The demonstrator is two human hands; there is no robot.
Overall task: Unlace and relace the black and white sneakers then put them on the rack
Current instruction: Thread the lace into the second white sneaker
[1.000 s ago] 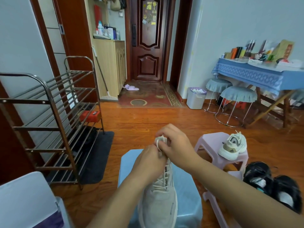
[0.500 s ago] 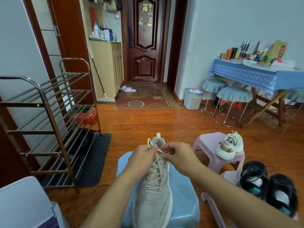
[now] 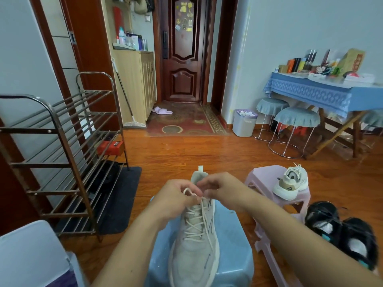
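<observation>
Your left hand (image 3: 176,198) and right hand (image 3: 217,188) both pinch limp cream lace (image 3: 189,192) atop soft beige mesh sneaker (image 3: 194,241); light, floppy, so grip near eyelets.

At frame centre top we see a dark wooden door (image 3: 182,50); pale walls (image 3: 300,27) flank it, a blue-clothed table (image 3: 310,92) stands right, and glossy wooden floor (image 3: 207,154) fills the middle.

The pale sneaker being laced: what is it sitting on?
The pale sneaker lies on a light blue plastic stool, toe toward the camera. The shoe and both forearms cover most of the stool's top, and its legs are out of sight.
</observation>
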